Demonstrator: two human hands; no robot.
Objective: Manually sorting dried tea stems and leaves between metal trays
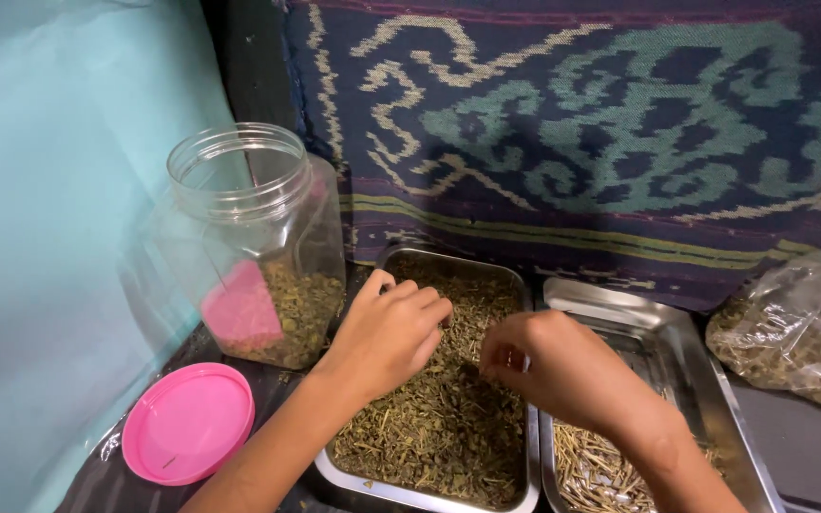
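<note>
A steel tray of dried green herbs sits directly before you. Your left hand rests curled on the herbs, grip loose, holding nothing visible. Your right hand pinches its fingertips shut above them; contents too small to tell. An open plastic jar stands left, a tray of pale stems right.

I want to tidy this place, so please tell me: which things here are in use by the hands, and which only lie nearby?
In use:
- left hand and right hand, over the tray of dried herbs
- tray with pale stems

Lying nearby:
- open clear jar
- pink lid
- plastic bag of herbs
- patterned cloth
</note>
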